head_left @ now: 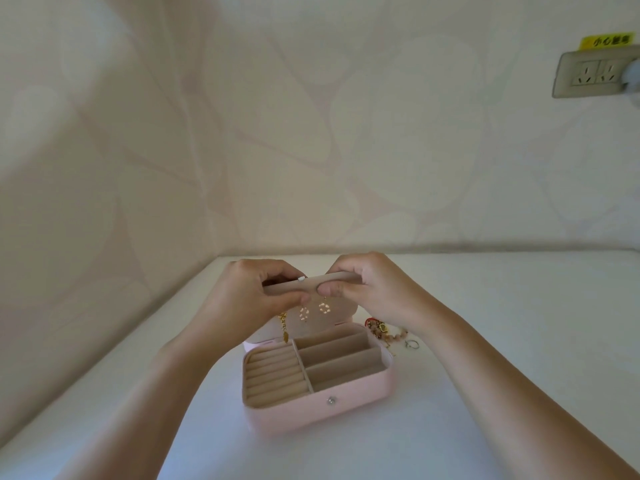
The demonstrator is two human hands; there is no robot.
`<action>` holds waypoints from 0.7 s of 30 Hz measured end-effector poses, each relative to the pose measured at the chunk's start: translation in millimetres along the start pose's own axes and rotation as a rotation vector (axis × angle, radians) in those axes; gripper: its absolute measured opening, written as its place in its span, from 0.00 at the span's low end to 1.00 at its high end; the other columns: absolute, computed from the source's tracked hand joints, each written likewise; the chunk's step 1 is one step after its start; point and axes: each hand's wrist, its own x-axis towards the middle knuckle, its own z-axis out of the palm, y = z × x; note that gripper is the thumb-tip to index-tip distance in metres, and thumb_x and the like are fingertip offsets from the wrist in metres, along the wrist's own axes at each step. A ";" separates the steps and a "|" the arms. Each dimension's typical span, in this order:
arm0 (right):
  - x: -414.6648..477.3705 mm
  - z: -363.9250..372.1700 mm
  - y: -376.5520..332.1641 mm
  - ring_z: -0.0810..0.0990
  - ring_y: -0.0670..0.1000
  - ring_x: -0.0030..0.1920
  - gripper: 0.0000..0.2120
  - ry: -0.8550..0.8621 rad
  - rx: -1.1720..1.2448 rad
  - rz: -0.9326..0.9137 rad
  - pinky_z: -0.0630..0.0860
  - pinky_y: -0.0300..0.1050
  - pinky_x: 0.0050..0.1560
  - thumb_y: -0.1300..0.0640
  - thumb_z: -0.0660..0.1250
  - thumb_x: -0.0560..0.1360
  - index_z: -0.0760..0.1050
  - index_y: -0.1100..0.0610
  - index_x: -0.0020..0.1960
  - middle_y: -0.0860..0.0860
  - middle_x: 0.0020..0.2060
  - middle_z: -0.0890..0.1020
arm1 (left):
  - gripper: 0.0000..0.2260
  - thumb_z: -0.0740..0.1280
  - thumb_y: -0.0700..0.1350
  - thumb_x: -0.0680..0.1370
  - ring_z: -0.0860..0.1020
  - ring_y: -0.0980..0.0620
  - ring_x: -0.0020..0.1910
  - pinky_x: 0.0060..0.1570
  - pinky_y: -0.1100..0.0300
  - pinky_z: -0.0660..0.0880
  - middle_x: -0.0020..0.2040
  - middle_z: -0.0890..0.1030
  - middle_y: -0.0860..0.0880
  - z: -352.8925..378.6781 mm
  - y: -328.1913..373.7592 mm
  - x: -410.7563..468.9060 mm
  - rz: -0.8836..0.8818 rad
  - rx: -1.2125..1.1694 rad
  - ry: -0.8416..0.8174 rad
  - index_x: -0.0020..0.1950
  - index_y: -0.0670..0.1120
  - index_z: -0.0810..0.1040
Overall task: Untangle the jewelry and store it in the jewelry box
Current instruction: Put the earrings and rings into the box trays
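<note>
- While the jewelry box (346, 407) stands open on the white table (502, 358), its lid (343, 320) is kept upright by both hands.
- The left hand (242, 292) is curled over the left part of the lid's top rim, which is grasped between the bent fingers behind and the thumb in front.
- The right hand (370, 289) is closed on the right part of the same rim, which is pinched between the thumb and the curled fingers.
- Two earrings (304, 312) are seen hanging side by side on the inside of the lid, just below the two thumb tips.
- A gold chain (284, 332) with a leaf pendant is seen dangling under the left fingers, at the lid's left edge; whether it is gripped cannot be told.
- A beaded bracelet (393, 336) and a ring (412, 344) are left on the table, below the right wrist and just beside the box.
- Ring rolls (275, 375) and bare compartments (339, 362) are exposed in the tray, nearer the person than the fingers.
- A wall socket (595, 72) is mounted well above and to the right of the right fingers.
</note>
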 end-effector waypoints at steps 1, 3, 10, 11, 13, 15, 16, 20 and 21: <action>0.2 0.1 0.8 0.72 0.38 0.31 0.08 0.001 0.001 -0.003 0.64 0.32 0.32 0.51 0.71 0.73 0.80 0.55 0.40 0.43 0.31 0.77 | 0.08 0.76 0.43 0.69 0.77 0.64 0.33 0.33 0.74 0.69 0.35 0.82 0.59 -0.1 -0.6 0.6 -0.011 -0.018 0.002 0.38 0.56 0.82; 0.9 -0.8 2.2 0.70 0.39 0.29 0.09 0.006 -0.001 -0.008 0.62 0.32 0.30 0.50 0.71 0.72 0.79 0.55 0.40 0.44 0.29 0.75 | 0.06 0.76 0.43 0.69 0.77 0.65 0.32 0.32 0.75 0.69 0.36 0.83 0.58 -0.4 -2.0 2.1 -0.045 -0.066 0.011 0.39 0.54 0.83; 3.6 -43.3 27.7 0.81 0.45 0.37 0.04 0.173 -0.055 0.100 0.75 0.42 0.43 0.51 0.69 0.74 0.81 0.51 0.43 0.48 0.38 0.84 | 0.05 0.77 0.47 0.67 0.79 0.59 0.37 0.39 0.65 0.72 0.40 0.85 0.53 -10.3 -21.7 9.6 -0.233 -0.360 0.105 0.42 0.52 0.85; 1.9 -51.5 36.1 0.81 0.46 0.36 0.04 0.189 -0.139 0.169 0.74 0.42 0.41 0.53 0.69 0.74 0.81 0.51 0.42 0.49 0.38 0.84 | 0.07 0.76 0.47 0.67 0.80 0.55 0.39 0.41 0.61 0.74 0.42 0.85 0.50 -11.6 -28.0 10.9 -0.271 -0.426 0.096 0.43 0.50 0.85; -2.8 -64.6 53.7 0.79 0.47 0.36 0.03 0.165 -0.288 0.340 0.71 0.40 0.36 0.58 0.69 0.74 0.81 0.54 0.42 0.50 0.35 0.82 | 0.09 0.75 0.43 0.69 0.81 0.48 0.42 0.43 0.57 0.76 0.46 0.85 0.44 -12.0 -41.7 13.4 -0.364 -0.541 0.047 0.47 0.44 0.84; -7.1 -71.4 65.2 0.78 0.47 0.35 0.03 0.103 -0.358 0.499 0.69 0.38 0.33 0.62 0.70 0.73 0.82 0.56 0.44 0.48 0.31 0.79 | 0.10 0.71 0.39 0.71 0.83 0.48 0.44 0.41 0.59 0.79 0.49 0.84 0.42 -10.2 -53.6 15.4 -0.454 -0.622 -0.038 0.51 0.41 0.81; -8.7 -73.3 68.7 0.78 0.47 0.34 0.04 0.062 -0.371 0.561 0.68 0.37 0.32 0.62 0.70 0.72 0.82 0.56 0.44 0.49 0.31 0.79 | 0.10 0.70 0.38 0.72 0.83 0.50 0.44 0.40 0.60 0.80 0.50 0.84 0.43 -9.6 -57.2 15.9 -0.491 -0.644 -0.071 0.53 0.40 0.81; -11.0 -71.9 66.7 0.78 0.46 0.33 0.02 -0.077 -0.355 0.617 0.70 0.36 0.35 0.60 0.73 0.70 0.82 0.55 0.42 0.55 0.37 0.83 | 0.12 0.68 0.33 0.73 0.84 0.49 0.46 0.40 0.60 0.81 0.50 0.84 0.44 -13.1 -67.0 17.2 -0.564 -0.668 -0.189 0.56 0.40 0.79; -10.0 -69.1 65.6 0.78 0.47 0.34 0.03 -0.080 -0.338 0.581 0.70 0.36 0.35 0.59 0.74 0.69 0.82 0.54 0.42 0.55 0.38 0.84 | 0.13 0.68 0.33 0.73 0.83 0.48 0.48 0.43 0.59 0.81 0.51 0.84 0.44 -14.9 -68.7 17.3 -0.570 -0.658 -0.233 0.56 0.40 0.78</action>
